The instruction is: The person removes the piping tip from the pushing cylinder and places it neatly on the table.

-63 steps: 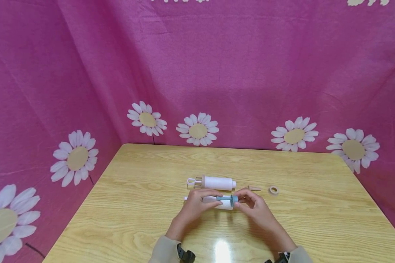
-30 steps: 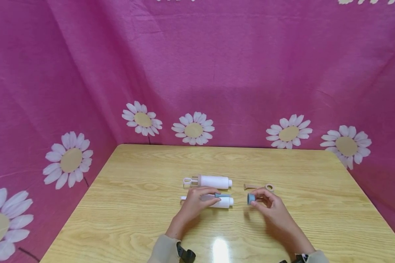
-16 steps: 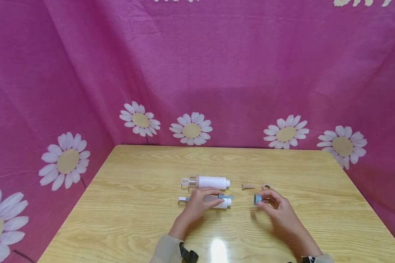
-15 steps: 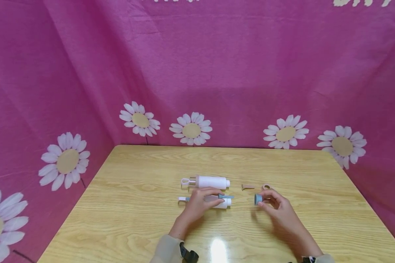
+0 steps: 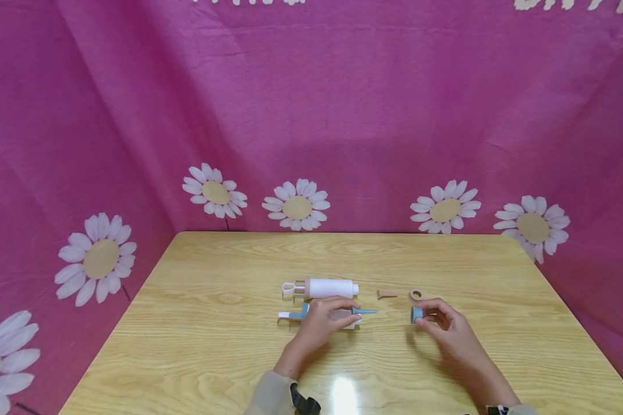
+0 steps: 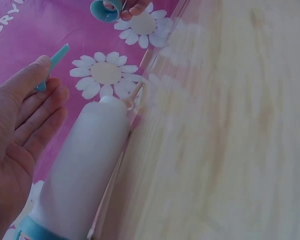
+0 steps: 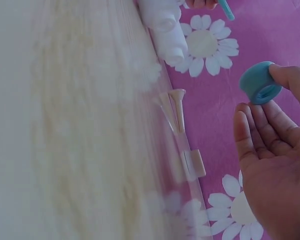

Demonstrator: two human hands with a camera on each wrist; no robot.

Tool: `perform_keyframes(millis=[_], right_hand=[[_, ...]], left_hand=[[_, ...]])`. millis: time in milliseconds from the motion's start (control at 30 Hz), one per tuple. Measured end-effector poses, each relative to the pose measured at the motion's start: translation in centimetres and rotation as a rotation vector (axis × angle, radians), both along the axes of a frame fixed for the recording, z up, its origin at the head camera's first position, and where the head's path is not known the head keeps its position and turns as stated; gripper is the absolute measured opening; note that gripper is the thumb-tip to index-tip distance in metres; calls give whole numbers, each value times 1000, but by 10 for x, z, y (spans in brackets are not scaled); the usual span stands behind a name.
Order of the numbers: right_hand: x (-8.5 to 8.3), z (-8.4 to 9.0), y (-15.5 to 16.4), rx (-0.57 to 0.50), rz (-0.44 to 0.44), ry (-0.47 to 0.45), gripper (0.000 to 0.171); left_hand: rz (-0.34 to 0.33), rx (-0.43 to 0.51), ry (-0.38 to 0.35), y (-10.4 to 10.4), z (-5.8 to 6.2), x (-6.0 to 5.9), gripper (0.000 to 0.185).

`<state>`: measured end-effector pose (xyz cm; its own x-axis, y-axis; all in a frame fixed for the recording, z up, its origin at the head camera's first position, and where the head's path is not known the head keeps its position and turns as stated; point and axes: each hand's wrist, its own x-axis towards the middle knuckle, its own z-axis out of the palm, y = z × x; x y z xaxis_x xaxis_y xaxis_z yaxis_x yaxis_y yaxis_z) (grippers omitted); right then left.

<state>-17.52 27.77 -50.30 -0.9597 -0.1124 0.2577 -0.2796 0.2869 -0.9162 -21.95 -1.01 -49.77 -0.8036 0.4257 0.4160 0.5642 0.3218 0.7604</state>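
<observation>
Two hands are at work on the wooden table (image 5: 213, 346); we have the left hand (image 5: 319, 323) resting over the near white tube (image 5: 349, 323), fingers curled across it, with a blue pointed nozzle (image 5: 364, 311) poking out from under the fingertips toward our right; the tube lies flat, its long axis running left to right, a blue and white handle (image 5: 291, 314) showing at its left end. We hold the small blue ring cap (image 5: 417, 314) pinched between thumb and fingertips of the right hand (image 5: 449, 334), just off the table, its open mouth facing left; so the cap sits straight to the right of the nozzle tip, well apart, roughly on the same line, with bare table between them. Behind, a second white tube (image 5: 331, 287) lies parallel, just beyond the left hand; further right we see a beige nozzle (image 5: 386, 294) and a beige ring (image 5: 416, 294), the ring just behind the right fingers. From the right wrist view, the cap (image 7: 260, 83) shows hollow.
</observation>
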Motion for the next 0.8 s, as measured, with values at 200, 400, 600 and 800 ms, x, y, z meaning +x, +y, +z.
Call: perform_keyframes(millis=[200,400,600,800], right_hand=[[2,1,7,34,-25,-43,22],[2,1,16,46,-37,-61,29],[0,-4,25,58,-38,-49,30],[-2,-5,29,71,-43,-61,31]], left_hand=[[-13,0,-29,9,-3,1,18],[-14,17,-10,18,-3,1,18],[-17,24,-39,24,-5,0,18],[-26,29,-15,27,-5,0,18]])
